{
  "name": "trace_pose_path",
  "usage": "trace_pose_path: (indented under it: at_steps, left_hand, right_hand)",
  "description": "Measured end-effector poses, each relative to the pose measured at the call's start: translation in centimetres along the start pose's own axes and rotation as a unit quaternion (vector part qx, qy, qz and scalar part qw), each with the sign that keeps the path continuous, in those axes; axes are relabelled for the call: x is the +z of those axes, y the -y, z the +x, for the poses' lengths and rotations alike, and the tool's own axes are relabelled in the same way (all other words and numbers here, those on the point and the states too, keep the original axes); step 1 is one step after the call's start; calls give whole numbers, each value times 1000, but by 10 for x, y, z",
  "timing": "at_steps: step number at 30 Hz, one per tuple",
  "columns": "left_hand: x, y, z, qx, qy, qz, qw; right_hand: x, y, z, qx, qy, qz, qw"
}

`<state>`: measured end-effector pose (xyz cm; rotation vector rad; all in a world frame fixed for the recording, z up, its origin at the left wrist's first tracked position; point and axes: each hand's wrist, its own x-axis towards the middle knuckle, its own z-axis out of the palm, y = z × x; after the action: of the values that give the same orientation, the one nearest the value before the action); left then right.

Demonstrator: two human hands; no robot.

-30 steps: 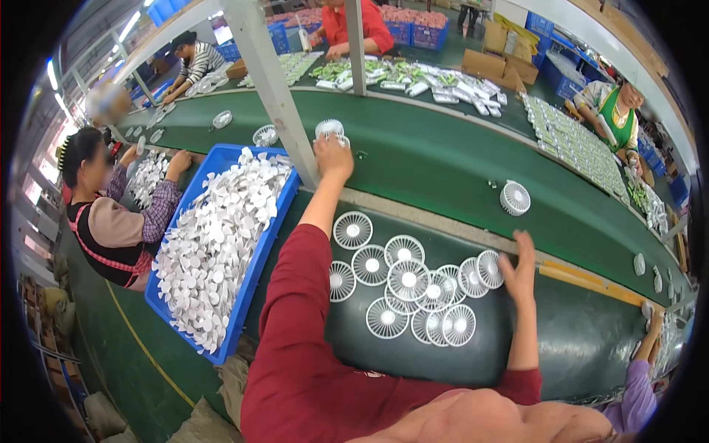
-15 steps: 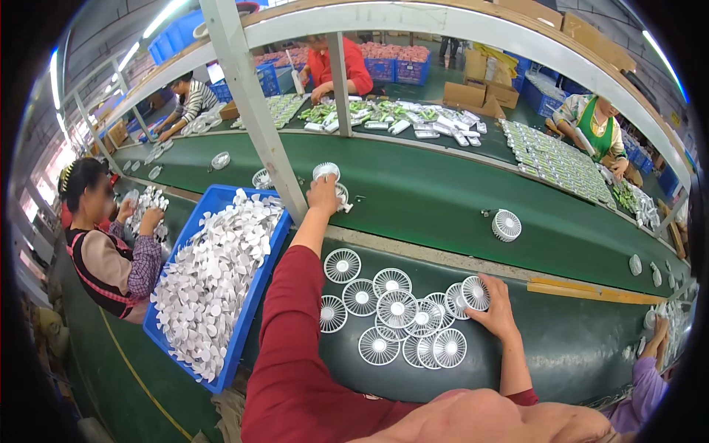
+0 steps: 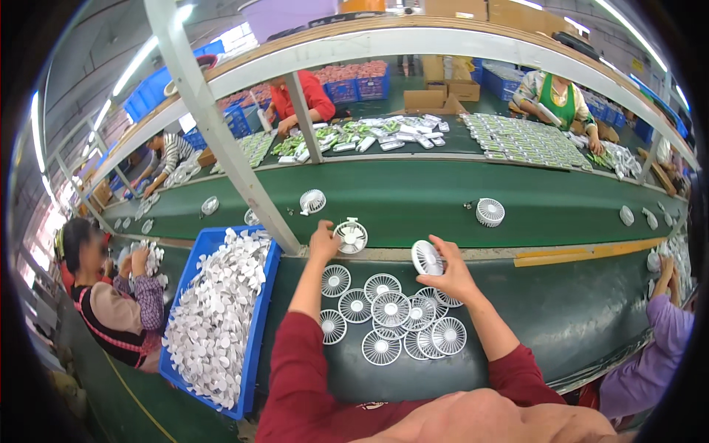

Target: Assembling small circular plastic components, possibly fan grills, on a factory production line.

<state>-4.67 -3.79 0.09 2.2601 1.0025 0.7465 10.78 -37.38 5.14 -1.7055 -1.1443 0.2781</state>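
My left hand (image 3: 323,241) grips the left rim of a white round fan head (image 3: 351,236) at the near edge of the green conveyor belt (image 3: 399,199). White blades show inside the fan head. To its right, my right hand (image 3: 453,275) holds a white round fan grille (image 3: 427,258), tilted nearly on edge, between thumb and fingers. Below both hands, several spoked white grilles (image 3: 390,308) lie overlapping on the dark worktable (image 3: 517,317). Another fan head (image 3: 312,201) rests on the belt beyond my left hand, and one more (image 3: 490,212) sits farther right.
A blue crate (image 3: 255,336) full of white fan blades stands left of my left arm. A slanted metal post (image 3: 221,129) rises beside it. Yellow strips (image 3: 587,252) lie along the belt's edge. Co-workers sit at left, right and across the belt.
My left hand has drawn a fan head back from the belt toward me. My right hand has lifted a grille off the pile and moved it left, toward the fan head. The view has shifted.
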Motion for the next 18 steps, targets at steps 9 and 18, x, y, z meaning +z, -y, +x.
trace_pose_path:
  at_steps: [9, 18]
  left_hand:
    - [58, -122, -104, -71, 11, -509, 858]
    - [47, -153, -123, -211, 210, -753, 586]
  right_hand:
    - [28, 20, 6, -130, -71, -78, 986]
    - [27, 20, 3, -192, -48, -90, 976]
